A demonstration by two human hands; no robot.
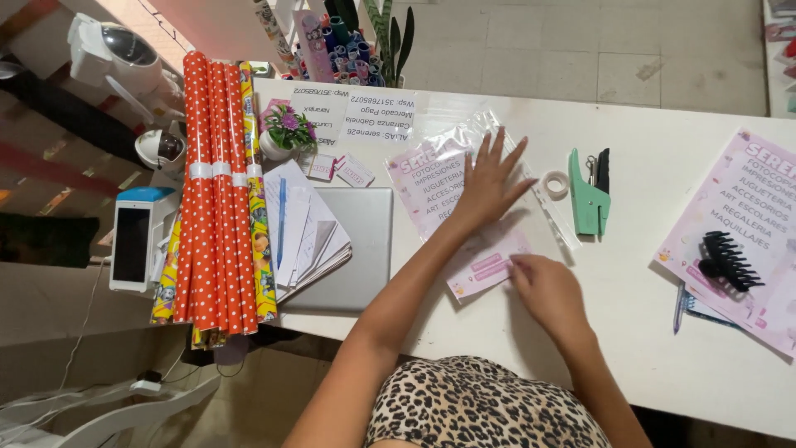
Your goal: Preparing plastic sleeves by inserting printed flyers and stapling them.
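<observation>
My left hand [491, 178] lies flat with fingers spread on a clear plastic bag [464, 137] that covers a pink printed flyer [424, 184]. My right hand [547, 290] rests with curled fingers on the right edge of a small pink card [485, 267] on the white table [647, 348]. A clear plastic ruler [557, 219] lies just right of my left hand. Beyond it are a roll of clear tape [555, 183] and a green stapler [587, 202].
Red dotted wrapping-paper rolls [214, 195] lie at the table's left end, beside a paper stack with a blue pen [282, 220] and a grey laptop [361, 249]. A small flower pot [286, 133] stands behind. A black hair claw [728, 261] sits on pink flyers [750, 216] at right.
</observation>
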